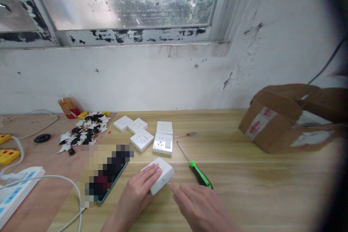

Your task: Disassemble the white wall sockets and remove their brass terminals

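A white wall socket (163, 173) is tilted up off the table in my left hand (140, 186), whose fingers press over its face. My right hand (197, 203) is closed around a slim screwdriver-like tool (166, 182). Only its thin tip shows, meeting the socket's side edge; the fist hides the rest. Just beyond the right hand lies a green and black screwdriver (198, 173), and behind it a smaller screwdriver (187, 135) with a grey and red handle. Several more white sockets, among them one (162, 144) with a switch, rest face up behind the left hand.
To the left lie a phone (112, 181), partly blurred out, a power strip (20, 192) with white cables, and a heap of black and white small parts (87, 132). An orange bottle (68, 107) stands by the wall. A cardboard box (274, 123) occupies the right back.
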Demonstrator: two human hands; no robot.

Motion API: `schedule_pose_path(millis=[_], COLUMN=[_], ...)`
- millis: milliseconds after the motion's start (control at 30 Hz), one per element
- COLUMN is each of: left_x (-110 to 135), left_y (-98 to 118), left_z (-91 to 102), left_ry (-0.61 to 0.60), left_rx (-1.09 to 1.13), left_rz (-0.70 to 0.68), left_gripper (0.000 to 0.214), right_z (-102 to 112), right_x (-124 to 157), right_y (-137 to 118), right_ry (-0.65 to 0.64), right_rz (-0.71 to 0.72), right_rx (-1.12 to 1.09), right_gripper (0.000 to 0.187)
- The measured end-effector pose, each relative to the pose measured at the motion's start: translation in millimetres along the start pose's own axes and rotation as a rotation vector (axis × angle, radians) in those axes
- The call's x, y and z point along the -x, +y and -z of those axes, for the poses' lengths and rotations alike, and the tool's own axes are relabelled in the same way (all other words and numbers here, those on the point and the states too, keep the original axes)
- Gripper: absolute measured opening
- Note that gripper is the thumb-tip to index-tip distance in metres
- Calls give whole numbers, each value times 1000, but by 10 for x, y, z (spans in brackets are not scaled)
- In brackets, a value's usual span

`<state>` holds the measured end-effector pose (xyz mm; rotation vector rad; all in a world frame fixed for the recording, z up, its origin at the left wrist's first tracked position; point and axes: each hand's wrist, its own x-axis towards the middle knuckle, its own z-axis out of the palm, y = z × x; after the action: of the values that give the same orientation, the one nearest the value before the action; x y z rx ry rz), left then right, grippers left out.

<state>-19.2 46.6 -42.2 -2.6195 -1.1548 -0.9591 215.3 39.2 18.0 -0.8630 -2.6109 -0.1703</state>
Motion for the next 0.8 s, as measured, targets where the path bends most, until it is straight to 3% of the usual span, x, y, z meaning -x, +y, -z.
schedule_pose_path(millis=[167,300,400,533,800], left_x=[-15,-19,-17,3,23], left_y=[26,50,56,43,31], left_z=[-10,17,31,30,90], left_ry=[-32,-118,-199,-215,-228], left_rx=[-18,120,197,291,319], left_rz=[-38,108,252,338,347], left_gripper=[53,48,62,64,69], right_z=[-41,38,33,-41,-20], right_x=[-20,-20,12,67,122], right_y=[100,153,163,164,127], right_ry=[-106,-126,-130,-69,62], right_rz=[-38,-50,-61,-32,-60], right_rx=[-86,-160,-212,-229,-182], right_gripper=[19,19,19,24,29])
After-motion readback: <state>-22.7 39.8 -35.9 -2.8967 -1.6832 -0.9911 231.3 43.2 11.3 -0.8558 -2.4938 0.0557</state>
